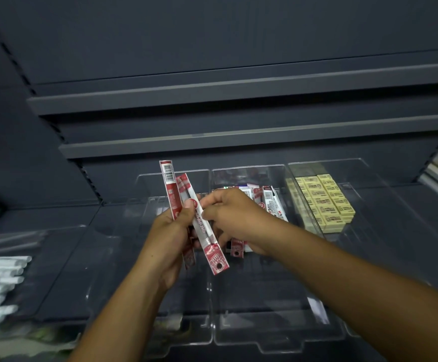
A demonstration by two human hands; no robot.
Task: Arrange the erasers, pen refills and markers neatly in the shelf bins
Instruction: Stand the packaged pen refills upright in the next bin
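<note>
Red-and-white pen refill packets point(171, 189) are gripped upright in the left hand point(168, 236), one being pinched by the right hand point(236, 218); more lie in the clear middle bin point(251, 309). They are judged light, thin, slippery-filmed and bendable; mid-length holds are advised. Erasers point(325, 202) are stacked in the right bin point(385, 231) on a dark shelf point(56, 215).

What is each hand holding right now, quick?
Left hand: closed, grips a bunch of refill packs.
Right hand: closed, pinches the front pack of that bunch.
</note>
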